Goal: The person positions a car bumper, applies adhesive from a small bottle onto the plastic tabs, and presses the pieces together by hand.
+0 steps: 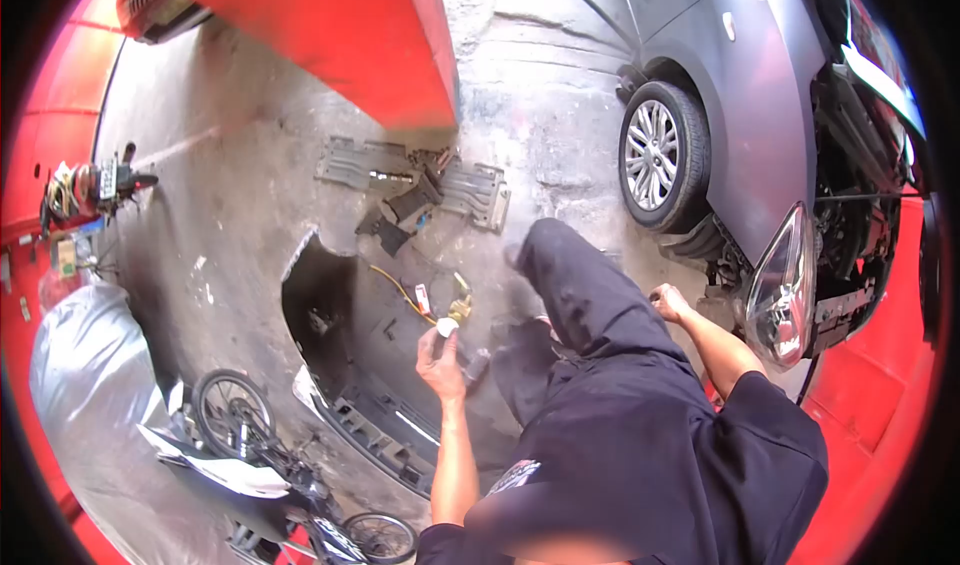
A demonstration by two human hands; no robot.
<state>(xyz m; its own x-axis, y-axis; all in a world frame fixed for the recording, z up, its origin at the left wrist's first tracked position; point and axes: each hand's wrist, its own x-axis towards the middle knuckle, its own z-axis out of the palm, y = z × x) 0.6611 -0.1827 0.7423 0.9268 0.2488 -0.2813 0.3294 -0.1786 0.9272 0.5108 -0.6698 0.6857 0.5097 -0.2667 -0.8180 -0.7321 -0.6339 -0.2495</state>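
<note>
Pinching a small white piece [447,327] between thumb and fingers, the left grip [438,363] is nearly closed, well to the left of the grey car [727,95] in the head view. The white piece sits right at the fingertips, with a yellowish fitting [460,310] just beyond it and a thin orange cable [390,279] running up and to the left. A red-and-white tag [422,298] lies beside the cable.

The right grip [670,303] is beside the front end of the car, near its headlight [785,295], with the fingers curled; whether it has hold of anything I cannot tell. Between the two grips is the person's raised knee, in dark trousers [590,285].

Farther out, to the left of the car's front wheel [655,155], grey panels [475,193] lie on the concrete floor [240,155]. A large dark curved part [325,295] lies left of the left grip, farther from the car, and beyond that are a motorbike [245,475] and a silvery cover [90,355], at the far side from the car.
</note>
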